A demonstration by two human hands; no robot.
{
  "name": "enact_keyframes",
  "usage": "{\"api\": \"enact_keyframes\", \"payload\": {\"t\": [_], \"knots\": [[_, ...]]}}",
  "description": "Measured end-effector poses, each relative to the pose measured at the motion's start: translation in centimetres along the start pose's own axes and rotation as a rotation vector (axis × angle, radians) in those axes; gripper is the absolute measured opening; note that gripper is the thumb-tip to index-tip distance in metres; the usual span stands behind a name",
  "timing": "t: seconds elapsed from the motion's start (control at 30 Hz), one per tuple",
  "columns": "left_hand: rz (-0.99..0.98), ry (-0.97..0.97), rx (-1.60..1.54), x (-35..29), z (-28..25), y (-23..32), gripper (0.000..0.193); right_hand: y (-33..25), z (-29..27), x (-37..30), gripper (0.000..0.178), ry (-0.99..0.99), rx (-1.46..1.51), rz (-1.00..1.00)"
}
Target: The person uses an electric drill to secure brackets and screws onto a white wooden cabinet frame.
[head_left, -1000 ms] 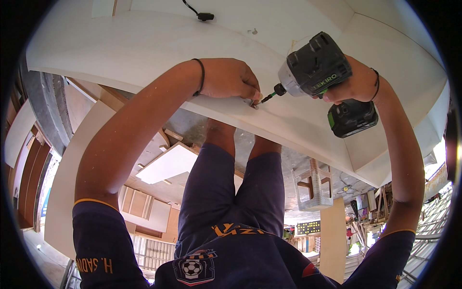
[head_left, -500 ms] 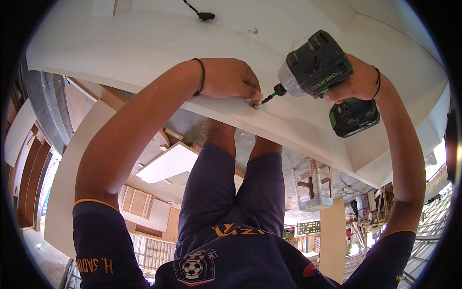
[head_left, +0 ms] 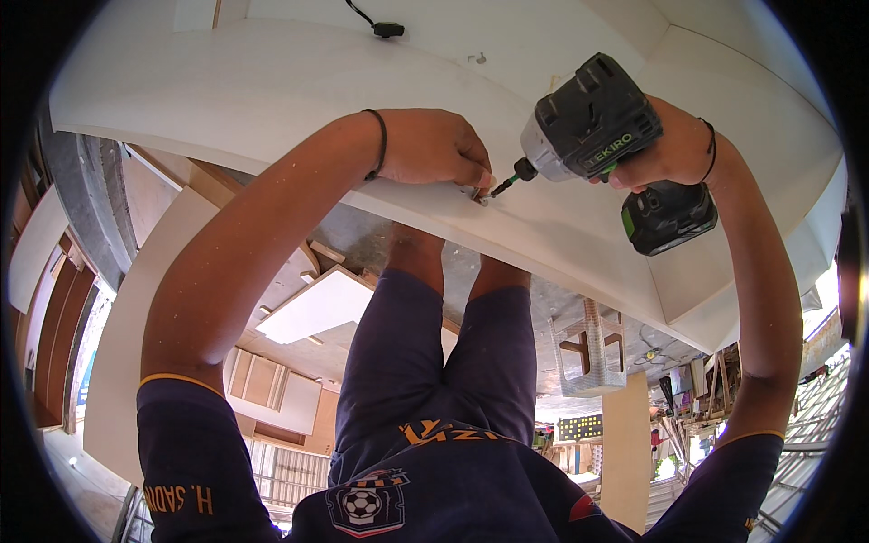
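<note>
My right hand (head_left: 668, 143) is wrapped round the grip of a black and grey cordless impact driver (head_left: 593, 113), with its battery hanging below the hand. The driver's bit (head_left: 505, 185) slants down to the left, its tip close to my left fingertips. My left hand (head_left: 434, 147) is closed in a pinch at a small metal fitting (head_left: 480, 197) near the front edge of a white panel (head_left: 561, 222). The fingers partly cover the fitting, so its exact kind and any screw in it are hidden.
A black cable end (head_left: 389, 30) and a small metal fitting (head_left: 477, 59) lie farther back on the white surface. Raised white panels border it at the right. Below stand a plastic stool (head_left: 588, 353) and a pale board (head_left: 317, 306) on the floor.
The driver has tipped slightly in my right hand, its body shifting a little up and left and its battery a little right. My left hand has stayed in place.
</note>
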State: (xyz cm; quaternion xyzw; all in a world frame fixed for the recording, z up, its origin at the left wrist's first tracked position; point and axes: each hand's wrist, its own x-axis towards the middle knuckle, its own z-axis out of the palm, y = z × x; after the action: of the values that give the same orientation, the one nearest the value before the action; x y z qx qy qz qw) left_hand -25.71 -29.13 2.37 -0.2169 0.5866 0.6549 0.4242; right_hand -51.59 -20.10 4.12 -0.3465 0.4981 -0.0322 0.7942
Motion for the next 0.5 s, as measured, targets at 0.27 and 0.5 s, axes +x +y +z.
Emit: {"api": "enact_keyframes", "payload": {"t": [0.27,0.5], "knots": [[-0.027,-0.004,-0.001,-0.35,-0.05,0.48,0.036,0.12,0.28,-0.13,0.031,0.049,-0.062,0.002],[-0.024,0.028,0.023,-0.23,0.13,0.19,0.036,0.6,0.7,-0.52,0.032,0.051,0.042,0.033]]}}
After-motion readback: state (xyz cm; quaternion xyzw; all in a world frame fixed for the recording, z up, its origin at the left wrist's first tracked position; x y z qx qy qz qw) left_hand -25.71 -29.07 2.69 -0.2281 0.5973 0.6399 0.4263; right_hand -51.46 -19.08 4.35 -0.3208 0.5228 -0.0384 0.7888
